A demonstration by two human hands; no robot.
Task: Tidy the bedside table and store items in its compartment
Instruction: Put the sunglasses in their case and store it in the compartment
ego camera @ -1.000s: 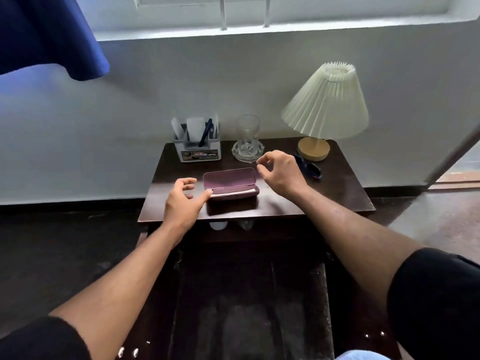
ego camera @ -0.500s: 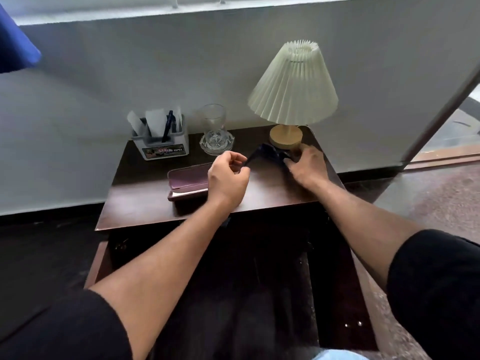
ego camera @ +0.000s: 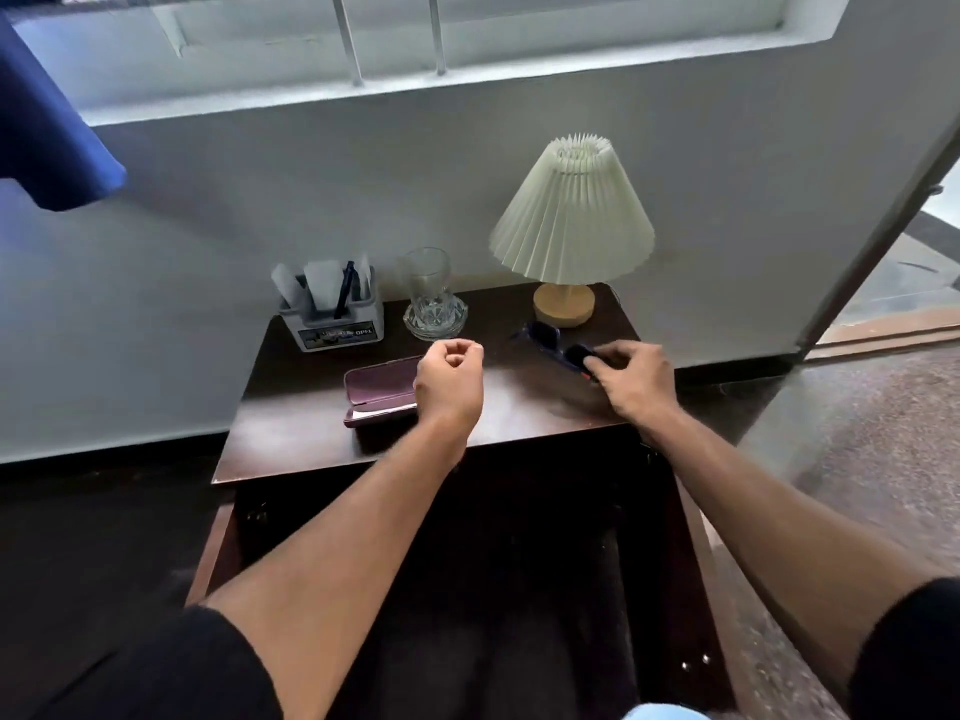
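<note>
1. Your desk (ego camera: 311,439) is a dark brown wooden bedside piece pushed up against a pale wall, right under a window sill (ego camera: 363,90) with two thin vertical bars. Its top is glossy and catches the window light.
2. Along the back edge, left to right: a small white organiser box (ego camera: 337,324) with a pen and some pale cards sticking up, a clear glass (ego camera: 427,283) standing in a cut-glass dish, and a lamp (ego camera: 571,215) with a pleated cream shade on a round wooden base.
3. The pinkish-purple glasses case (ego camera: 376,392) lies on the front left part of the top, lid slightly ajar, partly hidden behind your left hand (ego camera: 449,387).
4. That left hand floats just above the desk, fingers curled into a loose fist around nothing I can see.
5. Your right hand (ego camera: 636,381) is down on the right side of the top, fingers pinched on one end of the dark glasses (ego camera: 545,337), which lie just in front of the lamp base.
6. A blue curtain (ego camera: 47,137) hangs in the upper left corner.
7. To the right there's speckled flooring (ego camera: 857,433) and what looks like a doorway edge.
8. Below the top, the front of the desk is too dark to make out the compartment.
</note>
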